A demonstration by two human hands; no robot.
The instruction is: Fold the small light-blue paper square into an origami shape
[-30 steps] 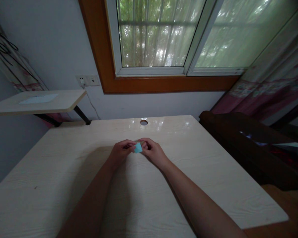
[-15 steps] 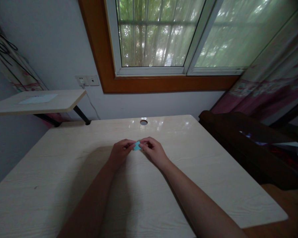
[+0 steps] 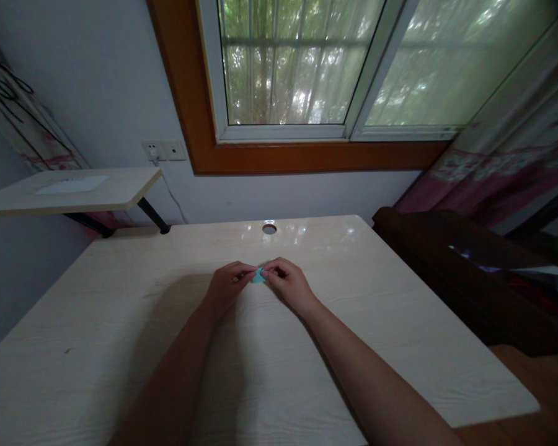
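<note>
Left hand and right hand pinch blue paper; cable hole beyond.

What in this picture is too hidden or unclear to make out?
Head view:
- blue piece: tiny, mostly covered by the left hand and right hand; shape unclear.
- pale sheet on the side shelf: too distant to read.
- clutter beside the dark furniture: dim, cut by the right edge.
</note>
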